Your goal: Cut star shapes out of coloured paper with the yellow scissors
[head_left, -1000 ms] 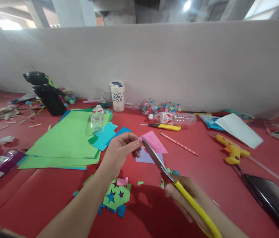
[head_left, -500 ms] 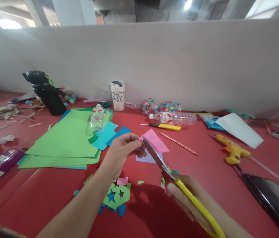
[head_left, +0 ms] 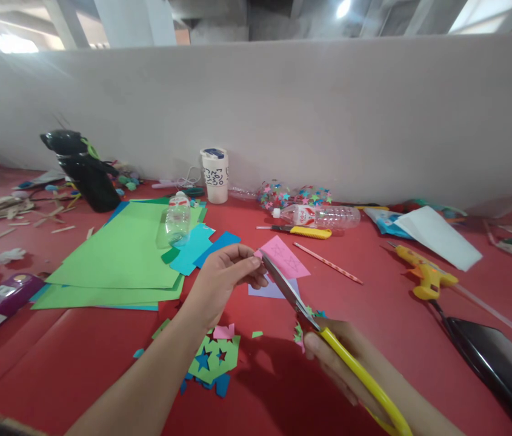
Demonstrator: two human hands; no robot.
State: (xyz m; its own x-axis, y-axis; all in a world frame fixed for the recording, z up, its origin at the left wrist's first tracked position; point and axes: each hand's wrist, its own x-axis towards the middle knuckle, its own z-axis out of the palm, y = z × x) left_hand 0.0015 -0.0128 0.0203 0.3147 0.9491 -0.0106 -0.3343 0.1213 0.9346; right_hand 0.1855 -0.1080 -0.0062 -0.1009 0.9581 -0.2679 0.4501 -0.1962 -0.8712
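Between the thumb and fingers of my left hand [head_left: 228,275] is one corner of a pink paper [head_left: 288,259] with stars drawn on it. My right hand [head_left: 335,351] grips yellow-handled scissors [head_left: 351,363], whose blades lie along the pink paper's near edge, their tips close to my left fingertips. Behind the blades, a purple paper [head_left: 267,289] lies on the red table. Below my left wrist are a green paper scrap [head_left: 228,362] with star-shaped holes and several blue bits. Small cut stars [head_left: 299,333] lie partly hidden by my right hand.
Green sheets [head_left: 114,254] and a clear bottle [head_left: 177,219] are on the left, near a black flask [head_left: 87,175] and a purple power strip [head_left: 3,306]. Farther back are a white cup [head_left: 215,177], a yellow cutter [head_left: 310,232] and a lying bottle [head_left: 328,216]. A glue gun [head_left: 431,275] rests right.
Both hands, the scissors and the pink paper hold nearly the same position. The whole view has shifted very slightly.
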